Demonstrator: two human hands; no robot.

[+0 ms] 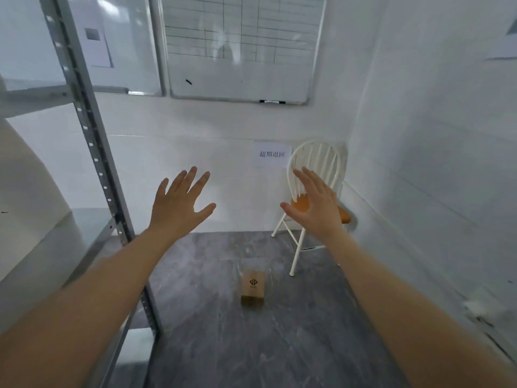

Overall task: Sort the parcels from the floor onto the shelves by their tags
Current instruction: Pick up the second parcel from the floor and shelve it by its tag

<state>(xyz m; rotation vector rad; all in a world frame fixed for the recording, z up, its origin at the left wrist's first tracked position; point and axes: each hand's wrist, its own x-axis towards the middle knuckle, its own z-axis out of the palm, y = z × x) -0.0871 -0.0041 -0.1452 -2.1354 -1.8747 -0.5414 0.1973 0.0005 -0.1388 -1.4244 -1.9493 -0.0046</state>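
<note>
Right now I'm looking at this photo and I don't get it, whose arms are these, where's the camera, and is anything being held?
The camera sits on a person's head, looking forward and down, so the two bare arms are the wearer's own. The left hand and right hand are both raised with fingers spread, and neither holds anything. On the grey floor lies one small brown parcel with a dark logo on top. A metal shelf rack stands on the left, and a white chair with an orange seat is in the corner. A whiteboard and a paper sign hang on the wall.
</note>
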